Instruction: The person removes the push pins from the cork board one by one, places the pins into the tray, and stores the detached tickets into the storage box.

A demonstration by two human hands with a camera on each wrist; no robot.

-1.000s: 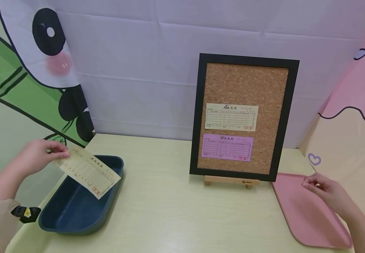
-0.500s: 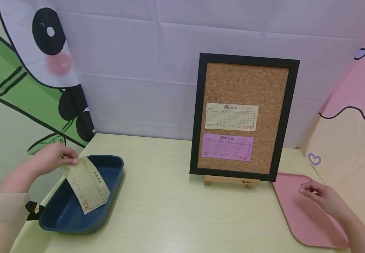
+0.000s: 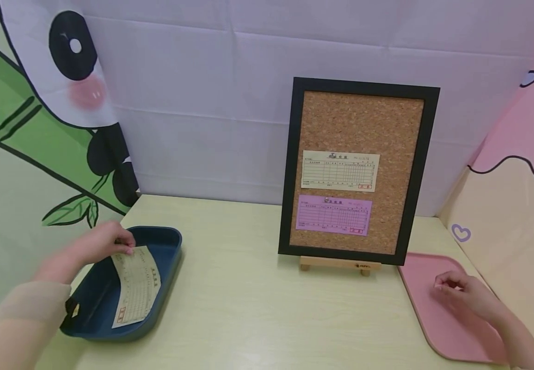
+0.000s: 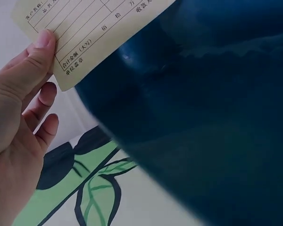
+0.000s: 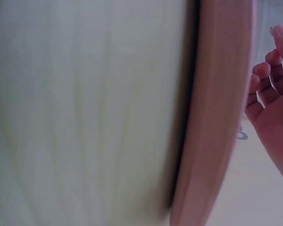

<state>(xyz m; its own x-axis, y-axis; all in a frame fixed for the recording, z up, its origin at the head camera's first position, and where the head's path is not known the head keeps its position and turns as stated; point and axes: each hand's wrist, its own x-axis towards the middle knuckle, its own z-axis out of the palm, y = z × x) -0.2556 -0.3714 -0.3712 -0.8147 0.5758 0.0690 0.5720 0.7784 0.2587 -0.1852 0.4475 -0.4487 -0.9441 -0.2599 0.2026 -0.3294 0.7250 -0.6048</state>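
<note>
Head view: your left hand (image 3: 107,241) is at 8 o'clock from frame centre, over the far-left rim of the blue bin (image 3: 93,293). Grip is narrow, pinching the near-top end of a pale yellow printed slip (image 3: 137,288). The slip hangs inside the bin outline, slightly bowed, red stamp toward its 7 o'clock end. Can't tell if that lower end touches the bin floor.

Left wrist view gives you what the head view hides: thumb flat on the printed face right at the edge, two fingers curled below it, off the paper. It only catches one end of the slip; the stamp shows in the head view alone.

Your right hand (image 3: 470,293) is at 4 o'clock, above the pink tray (image 3: 438,329). From the head view the fingers look bunched; right wrist view shows the grip loose, thumb apart from the relaxed, bent fingers. That view also gets the tray's raised side close up, with tabletop (image 3: 239,288) on its 9 o'clock side.

Head view only: at 3 o'clock the framed corkboard (image 3: 364,123) leans on a wooden stand (image 3: 341,264), with a cream slip (image 3: 339,172) above a purple slip (image 3: 333,215).
</note>
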